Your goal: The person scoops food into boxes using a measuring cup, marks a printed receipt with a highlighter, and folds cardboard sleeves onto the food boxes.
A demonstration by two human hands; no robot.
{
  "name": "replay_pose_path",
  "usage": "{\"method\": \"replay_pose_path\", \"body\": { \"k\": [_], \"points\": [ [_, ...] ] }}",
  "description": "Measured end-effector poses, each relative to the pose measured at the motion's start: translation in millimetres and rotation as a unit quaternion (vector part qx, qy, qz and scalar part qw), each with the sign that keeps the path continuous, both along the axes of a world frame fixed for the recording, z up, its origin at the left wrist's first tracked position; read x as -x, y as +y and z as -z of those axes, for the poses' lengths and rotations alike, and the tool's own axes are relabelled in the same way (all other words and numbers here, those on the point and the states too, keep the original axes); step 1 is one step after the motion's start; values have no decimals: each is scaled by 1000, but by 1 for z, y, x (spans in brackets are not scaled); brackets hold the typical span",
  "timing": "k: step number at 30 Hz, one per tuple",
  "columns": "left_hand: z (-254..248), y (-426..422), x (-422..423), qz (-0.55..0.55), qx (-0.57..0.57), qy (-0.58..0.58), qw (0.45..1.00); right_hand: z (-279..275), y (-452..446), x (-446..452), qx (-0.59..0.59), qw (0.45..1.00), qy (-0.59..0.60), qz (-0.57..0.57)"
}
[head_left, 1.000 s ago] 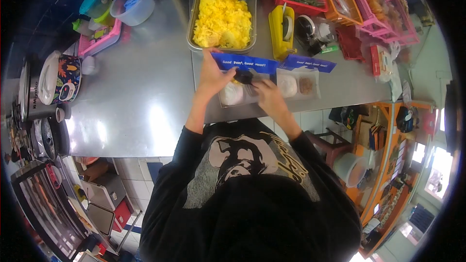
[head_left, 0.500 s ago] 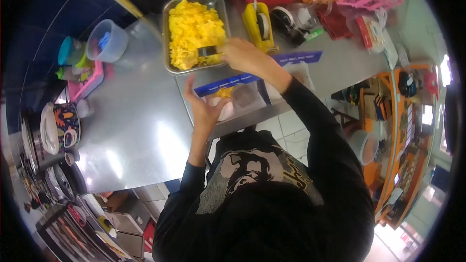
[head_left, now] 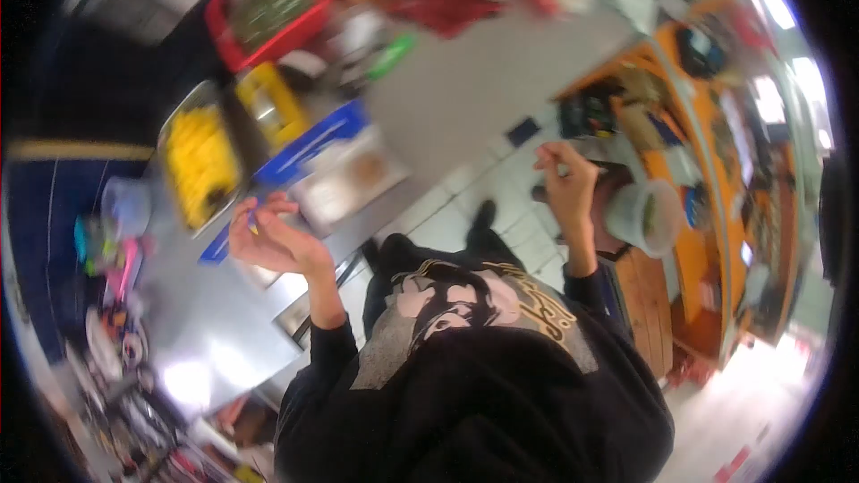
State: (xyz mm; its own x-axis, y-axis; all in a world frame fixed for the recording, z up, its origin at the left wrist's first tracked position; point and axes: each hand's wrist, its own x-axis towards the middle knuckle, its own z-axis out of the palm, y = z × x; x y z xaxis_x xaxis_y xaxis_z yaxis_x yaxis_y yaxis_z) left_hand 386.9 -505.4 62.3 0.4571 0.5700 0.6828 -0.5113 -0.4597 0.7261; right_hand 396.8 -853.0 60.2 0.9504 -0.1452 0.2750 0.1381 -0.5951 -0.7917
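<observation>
Two blue-lidded boxes show in the head view, both at the edge of the metal counter (head_left: 224, 322), and the work looks partway along. The right box (head_left: 390, 182) already holds a white portion (head_left: 329, 193) and a brown portion (head_left: 367, 168); no yellow food shows in it, and its blue lid (head_left: 313, 140) stands raised, so closing it seems undone. The left box (head_left: 216, 246) is mostly hidden behind the left hand (head_left: 277, 240), so how full it is cannot be told. That hand is open, fingers loosely bent; whether it touches the box is unclear. The right hand (head_left: 570, 183) is out beyond the counter, near a pale tub (head_left: 649, 219), its fingers curled; blur leaves it impossible to tell whether it holds anything. Beyond the boxes, the tray (head_left: 232, 131) carries plenty of yellow food (head_left: 199, 165), with a dark object (head_left: 215, 199), perhaps a utensil, at its near end.
</observation>
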Motion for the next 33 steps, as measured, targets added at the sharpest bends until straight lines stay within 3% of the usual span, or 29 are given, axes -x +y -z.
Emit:
{"method": "replay_pose_path", "body": {
  "k": [4, 7, 10, 13, 17, 24, 26, 28, 30, 32, 33],
  "points": [
    [7, -189, -44, 249, 131, 35, 959, -4, -162, 24, -23, 995, -25, 93],
    [9, -309, -65, 449, 82, 97, 884, 0, -272, 30, -58, 981, -48, 176],
    [8, -398, -90, 552, -24, 128, 824, 2, -350, 14, -105, 964, -43, 242],
    [11, -476, -118, 606, -41, 181, 773, 20, -426, -21, -162, 954, -64, 245],
    [23, -574, -171, 623, -179, 185, 739, 41, -527, -95, -194, 950, -105, 221],
    [55, -756, -274, 651, -307, 141, 679, 42, -700, -247, -181, 955, -74, 221],
    [66, -806, -303, 619, -426, 178, 636, 74, -751, -303, -241, 938, -43, 246],
    [83, -849, -328, 615, -453, 190, 617, 87, -771, -345, -238, 937, -32, 253],
    [98, -889, -348, 535, -549, 117, 632, 94, -782, -376, -204, 944, -5, 260],
    [108, -914, -362, 537, -569, 91, 616, 90, -783, -370, -115, 973, 5, 199],
    [114, -921, -367, 514, -585, 115, 617, 77, -771, -358, -143, 973, -30, 180]
  ]
}}
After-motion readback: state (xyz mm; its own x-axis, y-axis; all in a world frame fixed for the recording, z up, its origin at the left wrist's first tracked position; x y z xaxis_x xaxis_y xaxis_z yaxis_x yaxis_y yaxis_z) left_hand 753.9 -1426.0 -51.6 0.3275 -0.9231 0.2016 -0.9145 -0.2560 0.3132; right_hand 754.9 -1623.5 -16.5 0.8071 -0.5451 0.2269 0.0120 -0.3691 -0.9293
